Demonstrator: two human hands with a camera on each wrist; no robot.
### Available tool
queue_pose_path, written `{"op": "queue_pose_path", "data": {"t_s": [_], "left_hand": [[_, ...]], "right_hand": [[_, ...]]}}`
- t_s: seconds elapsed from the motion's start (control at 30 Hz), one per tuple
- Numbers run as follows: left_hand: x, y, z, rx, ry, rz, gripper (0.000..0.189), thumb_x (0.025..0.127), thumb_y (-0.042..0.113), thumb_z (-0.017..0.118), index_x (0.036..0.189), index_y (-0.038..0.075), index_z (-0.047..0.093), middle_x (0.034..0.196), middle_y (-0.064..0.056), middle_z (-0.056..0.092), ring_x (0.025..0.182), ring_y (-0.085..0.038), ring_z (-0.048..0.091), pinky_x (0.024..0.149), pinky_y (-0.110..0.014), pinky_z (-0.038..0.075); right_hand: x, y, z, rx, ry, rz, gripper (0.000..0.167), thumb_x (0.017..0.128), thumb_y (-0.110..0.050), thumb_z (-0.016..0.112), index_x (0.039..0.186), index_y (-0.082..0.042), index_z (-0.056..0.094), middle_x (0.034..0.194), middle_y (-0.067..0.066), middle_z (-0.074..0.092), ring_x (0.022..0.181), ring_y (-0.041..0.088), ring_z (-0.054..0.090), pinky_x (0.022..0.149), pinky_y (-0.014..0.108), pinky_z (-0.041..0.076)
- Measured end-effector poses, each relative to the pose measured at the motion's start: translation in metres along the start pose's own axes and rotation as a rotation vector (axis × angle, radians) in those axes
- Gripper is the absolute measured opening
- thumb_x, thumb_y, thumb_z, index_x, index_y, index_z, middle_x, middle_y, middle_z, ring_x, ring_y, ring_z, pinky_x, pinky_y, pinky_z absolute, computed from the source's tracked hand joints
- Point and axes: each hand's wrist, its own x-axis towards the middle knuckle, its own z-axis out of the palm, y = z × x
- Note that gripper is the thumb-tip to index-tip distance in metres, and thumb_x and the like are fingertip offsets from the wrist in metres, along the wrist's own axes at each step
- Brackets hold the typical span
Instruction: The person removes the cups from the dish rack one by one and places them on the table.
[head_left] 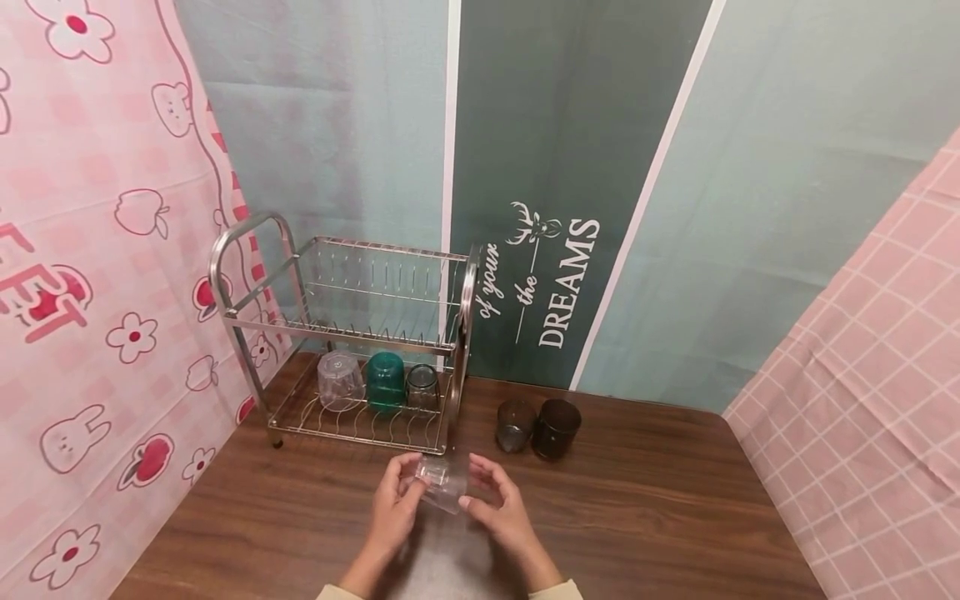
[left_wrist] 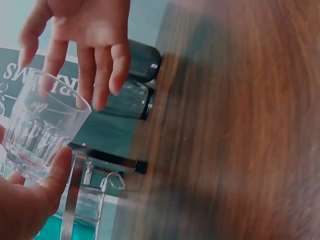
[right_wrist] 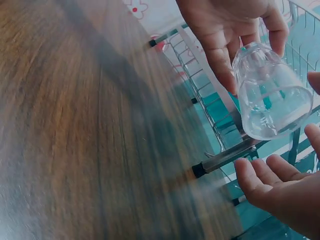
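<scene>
A clear drinking glass (head_left: 444, 485) is tilted above the table in front of the rack. My left hand (head_left: 395, 502) grips it near its base, thumb on one side and fingers on the other. In the left wrist view the wide mouth of the glass (left_wrist: 47, 125) points away from that hand, toward the other. My right hand (head_left: 507, 510) is spread beside the mouth, fingers loosely bent and apart. The right wrist view shows its fingertips (right_wrist: 245, 170) clear of the glass (right_wrist: 272, 100), with nothing gripped.
A two-tier metal dish rack (head_left: 360, 340) stands at the back left. Its lower shelf bears an upturned clear tumbler (head_left: 340, 383), a teal glass (head_left: 386, 383) and a small grey glass (head_left: 422, 390). Right of it, two dark glasses (head_left: 516, 427) (head_left: 557, 429) stand on the wooden table (head_left: 660, 500).
</scene>
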Motion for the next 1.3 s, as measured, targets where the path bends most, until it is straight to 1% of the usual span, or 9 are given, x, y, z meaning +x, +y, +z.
{"op": "queue_pose_path", "data": {"t_s": [0.1, 0.23, 0.43, 0.57, 0.73, 0.87, 1.07, 1.17, 1.3], "left_hand": [[-0.002, -0.006, 0.003, -0.002, 0.008, -0.005, 0.033, 0.084, -0.006, 0.055, 0.115, -0.008, 0.048, 0.102, -0.019, 0.055, 0.082, -0.016, 0.06, 0.071, -0.028, 0.048], [-0.004, -0.01, 0.007, -0.021, 0.013, 0.013, 0.032, 0.084, -0.005, 0.053, 0.115, -0.01, 0.047, 0.099, -0.016, 0.056, 0.082, -0.018, 0.059, 0.071, -0.033, 0.048], [-0.005, -0.012, 0.009, -0.043, 0.01, 0.014, 0.032, 0.084, -0.006, 0.051, 0.115, -0.01, 0.046, 0.1, -0.017, 0.055, 0.082, -0.017, 0.059, 0.071, -0.033, 0.048], [-0.004, -0.012, 0.009, -0.045, -0.007, 0.028, 0.033, 0.084, -0.007, 0.051, 0.116, -0.01, 0.046, 0.103, -0.018, 0.055, 0.083, -0.017, 0.059, 0.071, -0.031, 0.048], [-0.002, -0.011, 0.005, -0.046, 0.006, 0.051, 0.032, 0.087, -0.006, 0.049, 0.118, -0.01, 0.047, 0.109, -0.022, 0.053, 0.088, -0.015, 0.058, 0.071, -0.028, 0.048], [0.0, -0.009, 0.0, -0.033, 0.02, 0.029, 0.03, 0.09, -0.001, 0.048, 0.119, -0.007, 0.05, 0.112, -0.022, 0.053, 0.092, -0.015, 0.056, 0.071, -0.028, 0.049], [0.001, -0.009, -0.003, -0.026, -0.013, 0.01, 0.029, 0.092, 0.0, 0.048, 0.119, -0.009, 0.049, 0.112, -0.024, 0.053, 0.089, -0.015, 0.059, 0.07, -0.031, 0.051], [0.005, -0.009, -0.004, -0.004, -0.015, 0.047, 0.026, 0.092, -0.002, 0.048, 0.117, -0.009, 0.051, 0.111, -0.025, 0.055, 0.086, -0.011, 0.059, 0.068, -0.033, 0.052], [0.014, -0.009, -0.007, 0.074, 0.026, 0.11, 0.024, 0.09, -0.002, 0.053, 0.114, -0.004, 0.056, 0.108, -0.019, 0.059, 0.085, -0.009, 0.058, 0.069, -0.031, 0.05]], "right_hand": [[0.0, 0.002, 0.001, 0.074, 0.003, 0.051, 0.059, 0.079, -0.001, 0.066, 0.132, 0.007, 0.041, 0.126, 0.031, 0.042, 0.109, 0.037, 0.048, 0.084, 0.047, 0.045], [0.0, 0.003, 0.003, 0.192, -0.008, 0.105, 0.059, 0.08, 0.003, 0.062, 0.132, 0.011, 0.035, 0.124, 0.033, 0.042, 0.104, 0.03, 0.053, 0.074, 0.037, 0.05], [-0.001, 0.004, 0.003, 0.264, -0.02, 0.094, 0.058, 0.079, 0.004, 0.061, 0.13, 0.016, 0.034, 0.115, 0.025, 0.05, 0.098, 0.023, 0.057, 0.072, 0.035, 0.051], [-0.001, 0.003, 0.002, 0.27, -0.017, 0.09, 0.056, 0.079, 0.006, 0.061, 0.128, 0.016, 0.036, 0.114, 0.022, 0.051, 0.097, 0.024, 0.057, 0.071, 0.035, 0.051], [0.001, -0.001, -0.001, 0.255, -0.021, 0.055, 0.052, 0.078, 0.008, 0.061, 0.125, 0.016, 0.039, 0.113, 0.029, 0.05, 0.095, 0.025, 0.058, 0.069, 0.035, 0.052], [0.003, -0.006, -0.003, 0.254, -0.031, 0.016, 0.054, 0.078, 0.007, 0.061, 0.125, 0.019, 0.037, 0.113, 0.033, 0.048, 0.095, 0.025, 0.058, 0.07, 0.034, 0.052], [0.002, -0.009, -0.003, 0.245, -0.038, 0.014, 0.053, 0.078, 0.008, 0.06, 0.125, 0.018, 0.037, 0.113, 0.029, 0.05, 0.097, 0.024, 0.057, 0.072, 0.035, 0.052], [0.002, -0.01, -0.007, 0.221, 0.003, 0.001, 0.05, 0.078, 0.009, 0.06, 0.124, 0.015, 0.041, 0.112, 0.027, 0.051, 0.096, 0.024, 0.058, 0.071, 0.033, 0.052], [0.002, -0.011, -0.015, 0.163, 0.076, -0.031, 0.047, 0.077, 0.009, 0.061, 0.122, 0.01, 0.047, 0.11, 0.03, 0.052, 0.095, 0.025, 0.058, 0.069, 0.031, 0.052]]}}
